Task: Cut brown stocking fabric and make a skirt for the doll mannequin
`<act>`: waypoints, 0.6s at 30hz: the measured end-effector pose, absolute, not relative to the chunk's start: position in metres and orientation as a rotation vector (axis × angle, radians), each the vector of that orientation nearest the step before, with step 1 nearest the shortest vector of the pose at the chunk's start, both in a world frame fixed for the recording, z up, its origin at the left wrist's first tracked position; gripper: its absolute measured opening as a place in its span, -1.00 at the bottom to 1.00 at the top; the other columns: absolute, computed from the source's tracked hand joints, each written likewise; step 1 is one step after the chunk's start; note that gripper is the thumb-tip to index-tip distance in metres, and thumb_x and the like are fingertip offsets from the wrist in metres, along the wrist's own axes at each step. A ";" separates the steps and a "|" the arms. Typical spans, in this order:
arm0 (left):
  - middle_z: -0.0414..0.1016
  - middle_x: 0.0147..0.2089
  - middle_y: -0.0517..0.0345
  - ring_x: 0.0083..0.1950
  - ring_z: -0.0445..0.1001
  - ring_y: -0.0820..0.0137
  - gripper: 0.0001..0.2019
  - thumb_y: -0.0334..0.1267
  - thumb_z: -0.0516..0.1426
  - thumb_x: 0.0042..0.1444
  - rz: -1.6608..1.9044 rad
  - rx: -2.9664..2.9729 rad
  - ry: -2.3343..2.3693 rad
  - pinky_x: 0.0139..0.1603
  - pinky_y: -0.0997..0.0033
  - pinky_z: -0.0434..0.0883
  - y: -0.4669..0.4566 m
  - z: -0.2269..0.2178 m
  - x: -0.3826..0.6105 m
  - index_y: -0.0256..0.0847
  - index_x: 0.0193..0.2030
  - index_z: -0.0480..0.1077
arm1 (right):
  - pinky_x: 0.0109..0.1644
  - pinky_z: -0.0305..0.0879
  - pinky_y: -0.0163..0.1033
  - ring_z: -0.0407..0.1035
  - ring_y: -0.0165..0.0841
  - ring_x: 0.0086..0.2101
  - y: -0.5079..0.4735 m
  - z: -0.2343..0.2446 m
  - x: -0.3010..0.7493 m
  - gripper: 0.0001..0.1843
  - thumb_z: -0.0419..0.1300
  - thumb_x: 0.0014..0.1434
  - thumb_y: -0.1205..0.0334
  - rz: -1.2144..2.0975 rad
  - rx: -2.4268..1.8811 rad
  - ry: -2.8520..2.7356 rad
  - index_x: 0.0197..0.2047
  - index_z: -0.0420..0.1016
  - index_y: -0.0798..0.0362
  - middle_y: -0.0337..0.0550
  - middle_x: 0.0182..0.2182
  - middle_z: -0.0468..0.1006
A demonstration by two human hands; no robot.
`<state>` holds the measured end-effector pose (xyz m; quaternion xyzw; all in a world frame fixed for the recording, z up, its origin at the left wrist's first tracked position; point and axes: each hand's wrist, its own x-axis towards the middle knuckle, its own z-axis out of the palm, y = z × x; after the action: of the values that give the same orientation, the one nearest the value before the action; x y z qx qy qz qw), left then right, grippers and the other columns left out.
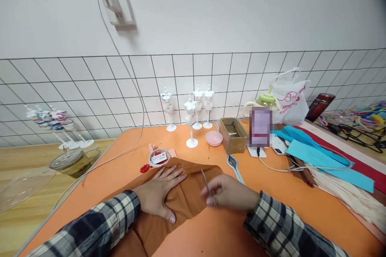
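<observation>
A rust-brown piece of cloth (181,200) lies over the front of the orange table. My left hand (159,192) rests flat on it, fingers spread and thumb out to the side. To its right, over the cloth's right part, my right hand (223,192) is closed on a thin, dark pen-like stick (205,178) that points up and away. Motion blurs this hand, and the stick's exact kind is unclear. Just beyond my left fingers sits a round clear container (159,158) with a white-and-red label, beside a small red scrap (144,168).
Small white mannequins (191,116) stand near the tiled wall. A pink bowl (214,138), an open cardboard box (233,136), grey snips-like tool (235,166) and a propped phone (260,127) with cable are to the right. Blue cloth strips (328,160) lie farther right; a glass teapot (70,162) stands left.
</observation>
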<state>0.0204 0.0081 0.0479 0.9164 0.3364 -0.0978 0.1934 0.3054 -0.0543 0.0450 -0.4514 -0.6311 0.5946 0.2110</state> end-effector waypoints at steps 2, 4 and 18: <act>-0.15 0.49 -0.20 0.45 -0.24 -0.29 0.15 0.31 0.26 -0.29 -0.250 2.612 1.034 0.33 -0.36 -0.23 -0.003 0.059 0.027 -0.05 0.44 -0.03 | -0.56 0.13 -0.39 0.26 -0.51 -0.62 -0.067 0.045 0.297 -0.64 0.29 0.01 0.03 2.129 -1.127 -1.703 -0.15 0.54 0.04 -0.17 -0.38 0.58; -0.01 0.44 -0.21 0.39 -0.04 -0.28 0.06 0.21 0.33 -0.35 -0.149 2.652 1.237 0.29 -0.27 0.01 -0.026 0.068 0.038 -0.07 0.35 0.16 | -0.63 0.08 -0.44 0.23 -0.55 -0.68 -0.075 0.045 0.291 -0.63 0.31 -0.03 -0.03 2.392 -1.033 -1.631 -0.24 0.50 0.07 -0.14 -0.38 0.60; 0.45 -0.18 0.16 -0.14 0.39 0.31 -0.98 -0.30 0.10 0.19 0.081 2.650 1.004 -0.13 0.30 0.22 -0.042 0.039 0.048 -0.12 -0.23 0.32 | -0.67 -0.04 -0.48 0.34 -0.55 -0.60 -0.046 0.026 0.309 -0.44 0.17 0.08 -0.25 1.935 -1.082 -1.450 -0.17 0.39 0.12 0.06 -0.11 0.57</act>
<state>0.0485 -0.0417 0.0385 0.9239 0.3498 0.0284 0.1526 0.3092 -0.0460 0.0264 -0.3962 -0.5308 0.7083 0.2441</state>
